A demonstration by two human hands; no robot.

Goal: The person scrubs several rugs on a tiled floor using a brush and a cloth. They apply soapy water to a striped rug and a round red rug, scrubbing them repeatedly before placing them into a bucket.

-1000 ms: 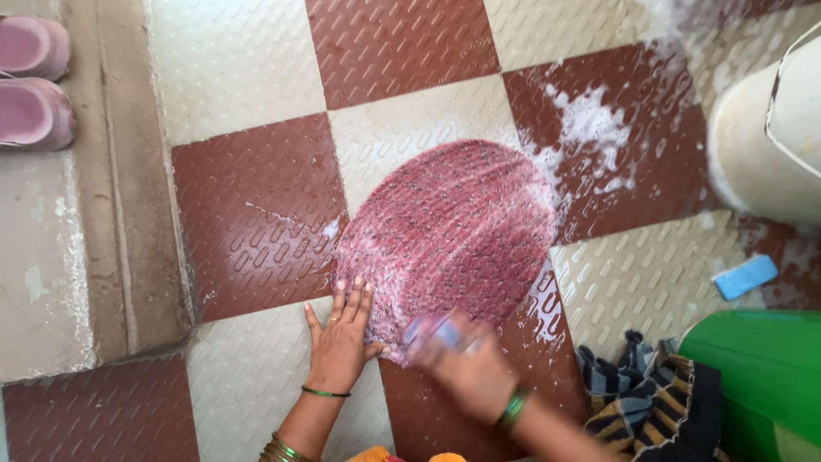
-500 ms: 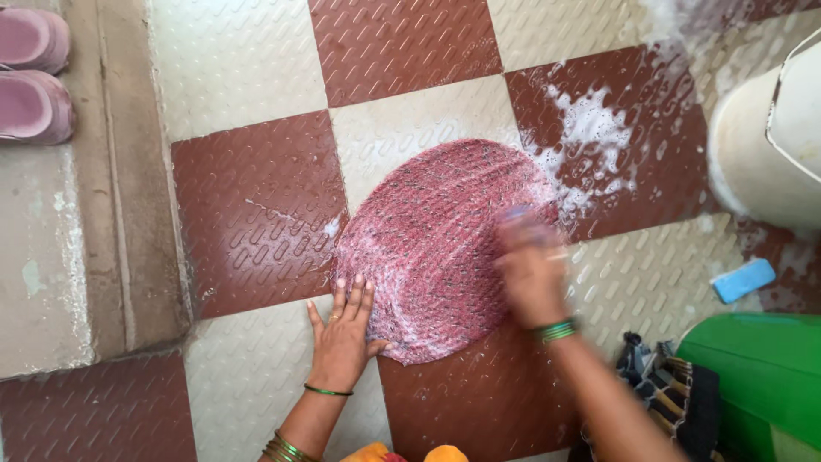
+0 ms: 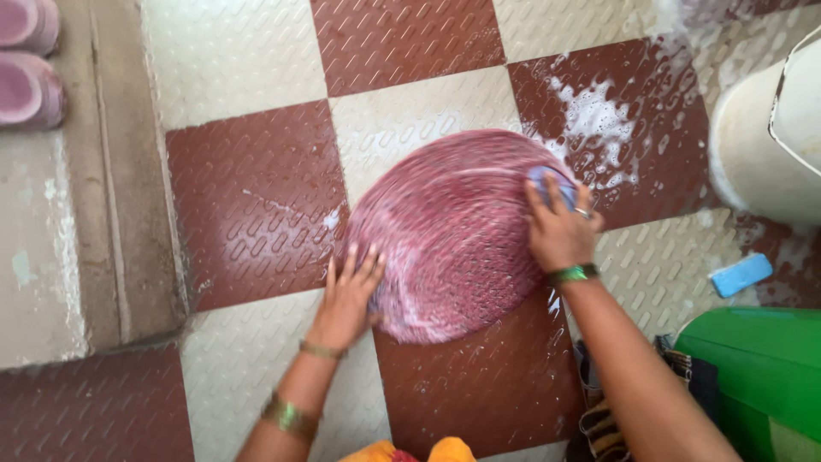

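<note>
1. The floor (image 3: pixel 256 197) is a checker of brown and cream embossed tiles, wet, with soap foam (image 3: pixel 599 128) spread at about 2 o'clock from the cloth.
2. A raised concrete step (image 3: pixel 77 214) runs along the 9 o'clock side; pink slippers (image 3: pixel 26 85) sit on it at 10 o'clock.
3. A pale bucket (image 3: pixel 761 145) stands at 3 o'clock, near the foam; nothing lies between it and the cloth but wet tile.
4. A green tub (image 3: pixel 761 376) fills the 4 o'clock corner, with a striped dark cloth (image 3: pixel 607 419) just beside it, partly hidden by the right forearm.
5. The round pink knitted cloth (image 3: pixel 453 231) lies flat on the floor at the centre, soapy along its lower edge.
6. The left hand (image 3: pixel 346 295), fingers spread flat, presses the cloth's edge at 7 o'clock.
7. The right hand (image 3: pixel 556 227) is closed around a small blue scrubber (image 3: pixel 547 181) at the cloth's 3 o'clock edge.
8. A blue soap bar (image 3: pixel 741 275) lies on the tiles at 4 o'clock, well apart from both hands.
9. Since a second ago, the right hand has swept from the cloth's 6 o'clock edge up to 3 o'clock; the left hand has stayed at the same edge, and the cloth now looks blurred.
</note>
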